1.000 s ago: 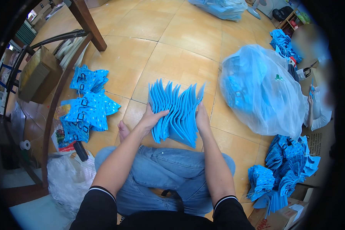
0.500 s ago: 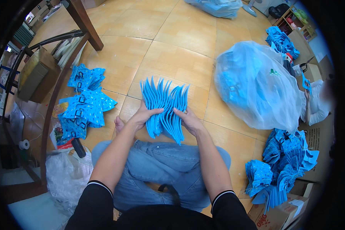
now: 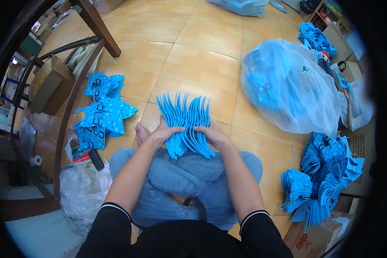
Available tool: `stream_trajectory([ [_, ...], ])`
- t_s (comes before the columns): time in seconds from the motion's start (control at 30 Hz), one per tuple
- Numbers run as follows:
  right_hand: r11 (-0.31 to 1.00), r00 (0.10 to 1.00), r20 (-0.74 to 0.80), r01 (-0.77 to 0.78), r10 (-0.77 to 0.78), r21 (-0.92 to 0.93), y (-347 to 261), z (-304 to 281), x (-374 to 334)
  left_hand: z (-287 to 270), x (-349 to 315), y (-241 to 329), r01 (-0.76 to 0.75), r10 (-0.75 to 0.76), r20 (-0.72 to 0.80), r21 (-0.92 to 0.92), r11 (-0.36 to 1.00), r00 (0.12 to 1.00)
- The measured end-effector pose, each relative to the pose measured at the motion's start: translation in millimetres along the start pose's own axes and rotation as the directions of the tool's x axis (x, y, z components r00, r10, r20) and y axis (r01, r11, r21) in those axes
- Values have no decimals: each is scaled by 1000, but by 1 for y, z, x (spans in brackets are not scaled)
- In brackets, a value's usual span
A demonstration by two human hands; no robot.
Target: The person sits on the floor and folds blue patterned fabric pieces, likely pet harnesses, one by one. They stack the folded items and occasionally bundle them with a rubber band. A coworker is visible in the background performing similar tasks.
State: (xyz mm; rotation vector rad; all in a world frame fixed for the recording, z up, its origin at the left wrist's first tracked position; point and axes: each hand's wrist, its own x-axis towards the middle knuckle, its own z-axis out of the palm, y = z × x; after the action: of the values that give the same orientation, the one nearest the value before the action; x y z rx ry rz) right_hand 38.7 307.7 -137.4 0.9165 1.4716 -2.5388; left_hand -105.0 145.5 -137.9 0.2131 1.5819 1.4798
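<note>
A stack of thin, flexible blue pieces (image 3: 185,116) is held upright over my crossed legs, its edges fanned and wavy. My left hand (image 3: 162,133) grips the left side, thumb across the near face. On the right side my right hand (image 3: 214,136) grips it the same way, thumb pressed in near the middle. The two thumbs nearly meet at a slight split in the stack. Most of my other fingers are hidden behind it. What kind of article the pieces are, I cannot tell.
Printed blue bundles with black square marks (image 3: 103,114) lie left, beside a wooden frame (image 3: 99,26) and crumpled clear plastic (image 3: 79,189). A large translucent bag (image 3: 288,86) of blue pieces stands right, near another person's arm (image 3: 349,107). More blue bundles (image 3: 327,167) and a cardboard box (image 3: 316,236) sit lower right.
The stack's lower edges have swung to the right and its top has shifted slightly, with both hands still gripping. The whole view has moved a little.
</note>
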Motion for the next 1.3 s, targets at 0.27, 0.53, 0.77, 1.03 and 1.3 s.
stream_trajectory([
  [0.27,988,994,50,88,-95,123,19,22,5,-2,-18,-8,-78,78,9,-33,996,997],
  [0.53,999,997,51,53,-52,-7,24,23,20,3,-41,-16,-128,161,-220,156,979,962],
  [0.77,989,997,43,-63,57,131,22,31,19,-1,-28,-28,-129,103,-346,-52,990,933],
  [1.03,984,994,73,68,-81,166,18,38,10,-7,-61,-43,-233,128,-350,-276,932,928],
  [1.3,984,997,77,-45,32,173,36,21,32,5,-209,-28,-296,327,-280,149,944,902],
])
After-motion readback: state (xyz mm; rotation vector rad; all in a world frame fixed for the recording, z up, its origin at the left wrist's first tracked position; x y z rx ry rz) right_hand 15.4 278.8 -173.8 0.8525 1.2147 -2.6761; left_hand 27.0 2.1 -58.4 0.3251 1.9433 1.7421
